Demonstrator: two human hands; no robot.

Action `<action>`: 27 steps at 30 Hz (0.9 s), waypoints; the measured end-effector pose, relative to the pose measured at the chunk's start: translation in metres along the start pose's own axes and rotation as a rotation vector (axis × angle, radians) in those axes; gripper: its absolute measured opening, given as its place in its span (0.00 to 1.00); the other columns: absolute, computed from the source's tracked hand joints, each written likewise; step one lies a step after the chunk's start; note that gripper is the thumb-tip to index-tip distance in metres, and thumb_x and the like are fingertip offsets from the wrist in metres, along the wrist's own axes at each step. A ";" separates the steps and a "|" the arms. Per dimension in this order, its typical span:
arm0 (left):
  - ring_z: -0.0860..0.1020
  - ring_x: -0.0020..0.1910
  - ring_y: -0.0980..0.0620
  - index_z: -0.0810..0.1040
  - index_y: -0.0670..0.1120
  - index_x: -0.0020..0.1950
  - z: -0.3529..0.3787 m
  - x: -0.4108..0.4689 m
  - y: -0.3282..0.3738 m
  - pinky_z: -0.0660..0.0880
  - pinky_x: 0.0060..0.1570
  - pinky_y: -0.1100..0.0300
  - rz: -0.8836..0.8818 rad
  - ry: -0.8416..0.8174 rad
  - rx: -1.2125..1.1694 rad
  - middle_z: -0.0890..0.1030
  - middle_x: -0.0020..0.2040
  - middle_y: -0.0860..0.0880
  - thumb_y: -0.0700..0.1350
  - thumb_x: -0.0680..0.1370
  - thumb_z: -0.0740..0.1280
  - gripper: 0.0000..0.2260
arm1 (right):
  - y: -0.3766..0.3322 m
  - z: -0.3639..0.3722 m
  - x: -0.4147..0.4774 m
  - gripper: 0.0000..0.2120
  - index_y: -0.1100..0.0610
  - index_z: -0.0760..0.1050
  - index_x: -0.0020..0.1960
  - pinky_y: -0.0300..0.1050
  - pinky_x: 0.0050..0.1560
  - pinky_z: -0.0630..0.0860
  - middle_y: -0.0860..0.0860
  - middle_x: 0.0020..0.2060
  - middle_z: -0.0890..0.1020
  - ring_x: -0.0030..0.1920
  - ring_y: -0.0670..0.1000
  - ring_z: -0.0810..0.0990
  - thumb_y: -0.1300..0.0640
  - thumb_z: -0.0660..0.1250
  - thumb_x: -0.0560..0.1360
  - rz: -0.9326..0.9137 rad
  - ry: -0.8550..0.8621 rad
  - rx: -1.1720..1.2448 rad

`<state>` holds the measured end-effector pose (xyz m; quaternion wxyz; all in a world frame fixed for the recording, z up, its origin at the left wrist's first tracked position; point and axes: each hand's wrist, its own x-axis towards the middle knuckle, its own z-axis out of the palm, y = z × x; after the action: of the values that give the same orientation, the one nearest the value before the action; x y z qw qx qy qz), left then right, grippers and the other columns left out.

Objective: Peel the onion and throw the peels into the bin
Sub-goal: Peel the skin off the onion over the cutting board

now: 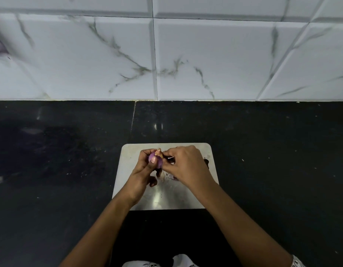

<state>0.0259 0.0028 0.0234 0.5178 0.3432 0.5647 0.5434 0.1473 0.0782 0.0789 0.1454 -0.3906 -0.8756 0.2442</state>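
Purple, round, partly peeled onion (156, 160) is gripped in the left hand (145, 170) above a pale rectangular cutting board (186, 199). Its dry tan papery skin (159, 152) is pinched by the right hand (186, 164). Loose peel scraps (169, 176) are seen on the board.

I see the onion (156, 160), small, purple and glossy, held up above the board, a tuft of dry tan skin curling at its top. Loose peels (167, 176), pale with purple tints, lie scattered on the board just below it.
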 end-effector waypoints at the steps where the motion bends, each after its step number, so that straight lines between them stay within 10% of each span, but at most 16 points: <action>1: 0.72 0.38 0.53 0.69 0.50 0.56 0.000 0.000 0.000 0.67 0.30 0.63 0.000 -0.002 0.014 0.77 0.47 0.49 0.58 0.75 0.58 0.15 | -0.001 0.001 0.000 0.14 0.56 0.81 0.49 0.50 0.44 0.78 0.52 0.40 0.84 0.39 0.51 0.80 0.47 0.66 0.73 -0.002 0.004 -0.020; 14: 0.72 0.36 0.53 0.70 0.53 0.55 0.013 -0.004 0.000 0.64 0.29 0.61 -0.040 0.086 -0.116 0.77 0.45 0.51 0.59 0.77 0.58 0.13 | 0.020 -0.003 -0.002 0.11 0.54 0.81 0.53 0.49 0.51 0.81 0.49 0.47 0.85 0.45 0.44 0.83 0.55 0.72 0.71 0.203 -0.071 0.511; 19: 0.74 0.37 0.53 0.69 0.54 0.57 0.015 -0.005 0.001 0.66 0.28 0.62 0.000 0.098 -0.091 0.76 0.46 0.49 0.57 0.78 0.59 0.12 | 0.014 -0.006 0.000 0.14 0.54 0.79 0.57 0.39 0.50 0.79 0.51 0.51 0.84 0.46 0.44 0.82 0.55 0.70 0.71 0.132 -0.030 0.336; 27: 0.75 0.37 0.55 0.68 0.51 0.58 0.019 -0.007 0.002 0.68 0.28 0.62 0.041 0.110 -0.081 0.79 0.46 0.49 0.56 0.76 0.56 0.14 | 0.002 0.009 -0.001 0.09 0.60 0.79 0.49 0.52 0.44 0.77 0.56 0.41 0.84 0.41 0.55 0.80 0.55 0.66 0.73 -0.015 0.138 0.020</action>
<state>0.0455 0.0014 0.0287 0.4883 0.3031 0.5626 0.5943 0.1453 0.0757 0.0702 0.2114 -0.3984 -0.8639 0.2243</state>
